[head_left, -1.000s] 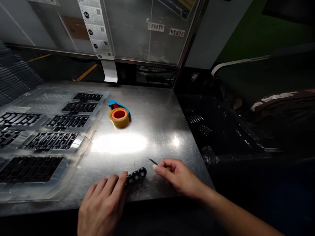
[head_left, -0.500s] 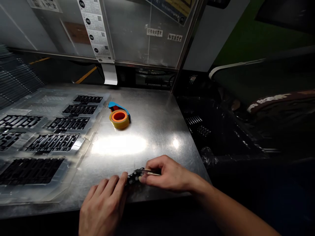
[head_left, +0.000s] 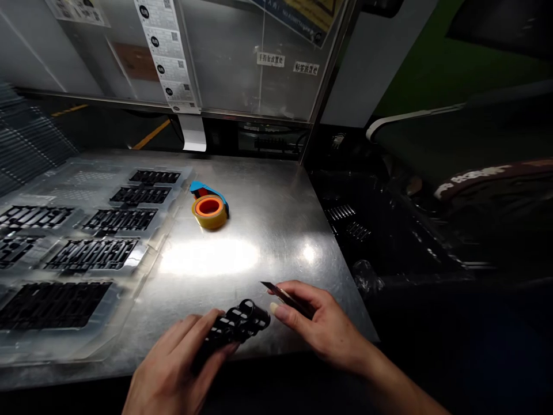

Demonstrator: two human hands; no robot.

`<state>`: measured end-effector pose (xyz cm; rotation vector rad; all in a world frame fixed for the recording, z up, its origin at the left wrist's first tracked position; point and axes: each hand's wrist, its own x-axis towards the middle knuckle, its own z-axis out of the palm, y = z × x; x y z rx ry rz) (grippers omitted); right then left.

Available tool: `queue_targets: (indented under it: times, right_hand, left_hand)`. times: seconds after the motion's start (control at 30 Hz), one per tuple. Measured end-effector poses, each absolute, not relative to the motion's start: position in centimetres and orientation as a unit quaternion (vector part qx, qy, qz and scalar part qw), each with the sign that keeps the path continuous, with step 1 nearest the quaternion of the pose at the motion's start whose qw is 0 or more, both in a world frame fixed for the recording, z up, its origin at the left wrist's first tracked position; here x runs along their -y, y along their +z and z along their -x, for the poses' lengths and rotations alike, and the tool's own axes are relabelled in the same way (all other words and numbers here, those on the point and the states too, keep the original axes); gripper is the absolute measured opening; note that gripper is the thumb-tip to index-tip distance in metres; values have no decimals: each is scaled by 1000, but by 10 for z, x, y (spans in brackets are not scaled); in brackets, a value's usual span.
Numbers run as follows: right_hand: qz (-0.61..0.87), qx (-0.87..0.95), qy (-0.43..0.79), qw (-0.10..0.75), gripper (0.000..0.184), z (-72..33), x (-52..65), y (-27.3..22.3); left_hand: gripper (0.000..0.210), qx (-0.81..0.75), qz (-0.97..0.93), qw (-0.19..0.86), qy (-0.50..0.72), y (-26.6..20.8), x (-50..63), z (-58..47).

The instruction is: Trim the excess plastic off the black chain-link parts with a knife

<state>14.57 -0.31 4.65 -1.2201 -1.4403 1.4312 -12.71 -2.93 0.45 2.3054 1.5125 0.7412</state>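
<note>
Brushed steel bench (head_left: 268, 230), glare patch mid-surface. I see the left hand (head_left: 173, 369) curled round a black ridged part (head_left: 235, 327) with round holes, lifted just off the near edge. Right hand (head_left: 322, 325) pinches a thin dark blade (head_left: 283, 295), tip pointing up-left, just beside the part, not touching. Clear moulded trays (head_left: 86, 248) of black pieces sit left. Yellow tape roll (head_left: 209, 211), orange core, blue holder, lies behind.

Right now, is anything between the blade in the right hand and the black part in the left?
Nothing visible. The left hand holds the black part tilted up off the table. The blade in the right hand points over its far end, only bare table between them. The tape lies well behind.
</note>
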Motion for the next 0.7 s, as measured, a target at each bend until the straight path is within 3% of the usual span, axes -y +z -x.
queue_targets:
  times: [0.17, 0.37, 0.47, 0.7]
  right_hand:
    - [478, 473, 658, 339, 47, -142, 6, 50]
    - [465, 297, 720, 421, 40, -138, 0, 35]
    - [468, 242, 736, 424, 50, -137, -4, 32]
    - [448, 209, 739, 457, 46, -129, -5, 28]
  left_hand:
    - [39, -549, -648, 458, 263, 21, 29, 108]
    - [38, -442, -340, 754, 346, 51, 36, 84]
    - [42, -406, -238, 802, 368, 61, 38, 87]
    - [44, -405, -219, 784, 416, 60, 48, 94]
